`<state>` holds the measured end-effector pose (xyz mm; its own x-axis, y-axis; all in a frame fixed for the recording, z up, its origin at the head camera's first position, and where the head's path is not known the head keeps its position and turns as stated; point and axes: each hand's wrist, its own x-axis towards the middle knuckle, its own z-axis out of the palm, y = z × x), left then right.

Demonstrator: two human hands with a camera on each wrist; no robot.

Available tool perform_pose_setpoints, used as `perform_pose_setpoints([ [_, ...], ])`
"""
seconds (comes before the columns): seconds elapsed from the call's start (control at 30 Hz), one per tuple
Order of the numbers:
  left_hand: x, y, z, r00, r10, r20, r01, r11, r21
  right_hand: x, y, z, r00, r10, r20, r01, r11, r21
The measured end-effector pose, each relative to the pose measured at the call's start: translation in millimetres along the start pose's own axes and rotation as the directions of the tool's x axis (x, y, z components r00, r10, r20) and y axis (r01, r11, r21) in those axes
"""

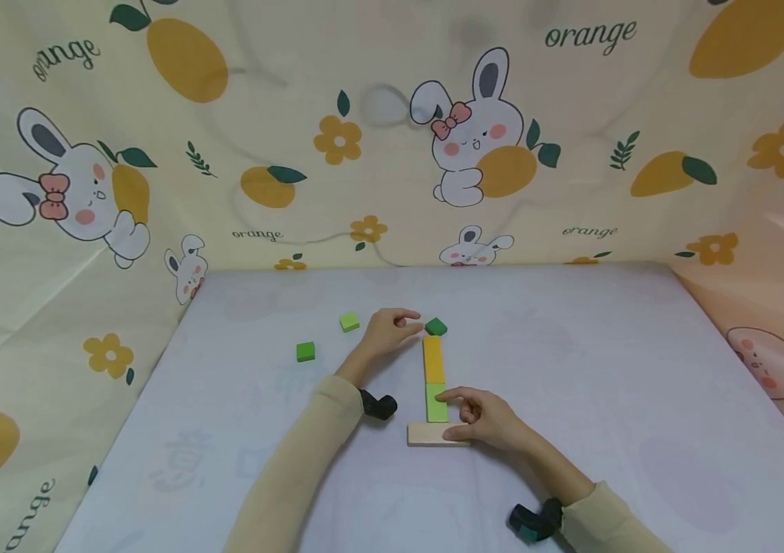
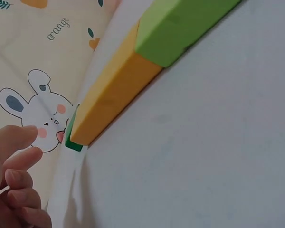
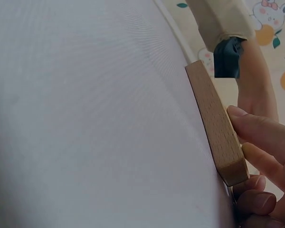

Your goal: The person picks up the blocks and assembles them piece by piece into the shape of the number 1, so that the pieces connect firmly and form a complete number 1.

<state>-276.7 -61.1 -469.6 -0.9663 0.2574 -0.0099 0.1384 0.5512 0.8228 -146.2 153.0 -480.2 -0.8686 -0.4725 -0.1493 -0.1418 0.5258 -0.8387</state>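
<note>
A line of blocks lies end to end on the table. At its far end is a dark green block (image 1: 436, 326), then a yellow block (image 1: 434, 359) and a light green block (image 1: 436, 411). A plain wooden block (image 1: 426, 435) lies crosswise at the near end. My left hand (image 1: 388, 330) is just left of the dark green block, fingers loosely bent, with a gap between them and the block in the left wrist view. My right hand (image 1: 491, 418) reaches in from the right. Its index finger touches the light green block and its thumb rests on the wooden block.
Two loose blocks lie left of the line: a light green cube (image 1: 348, 322) and a darker green cube (image 1: 305, 352). The white table (image 1: 571, 338) ends at a printed cloth backdrop (image 1: 385, 184) that also runs along both sides.
</note>
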Motion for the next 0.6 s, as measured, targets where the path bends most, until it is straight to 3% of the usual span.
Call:
perform_pose_setpoints([
  [0.33,-12.7,-3.4,-4.1,0.997,0.053,-0.05,-0.053,0.999,0.003,-1.1,-1,0,1.0,-0.006,-0.001,0.006,1.0,0.008],
  [0.6,-31.6,-7.0,-8.4,0.994,0.056,-0.091,-0.059,0.998,-0.034,-0.1,-1,0,1.0,0.015,0.002,-0.015,1.0,0.001],
])
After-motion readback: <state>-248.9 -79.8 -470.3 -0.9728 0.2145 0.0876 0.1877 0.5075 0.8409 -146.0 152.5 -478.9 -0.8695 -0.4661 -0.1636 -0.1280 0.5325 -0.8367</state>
